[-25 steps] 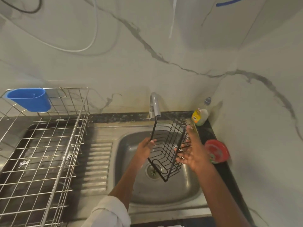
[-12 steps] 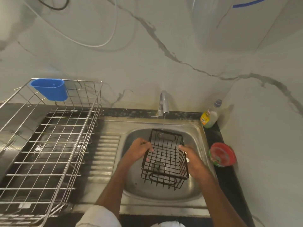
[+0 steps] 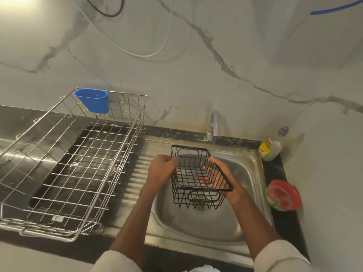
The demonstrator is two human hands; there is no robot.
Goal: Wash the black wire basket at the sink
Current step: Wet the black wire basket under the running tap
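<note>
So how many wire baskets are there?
2: a black wire basket held over the sink, and a big silver wire rack on the left.

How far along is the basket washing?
Done: the basket is at the sink. In hand: left hand and right hand hold it upright over the drain. No soap or running water shows. Left, likely: setting it in the rack.

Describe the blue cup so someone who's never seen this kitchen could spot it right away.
Left of the steel sink a big silver wire dish rack stands on the counter. The blue cup hangs on the rack's far rim, near the wall. It is the only blue plastic piece among bare metal wire.
</note>
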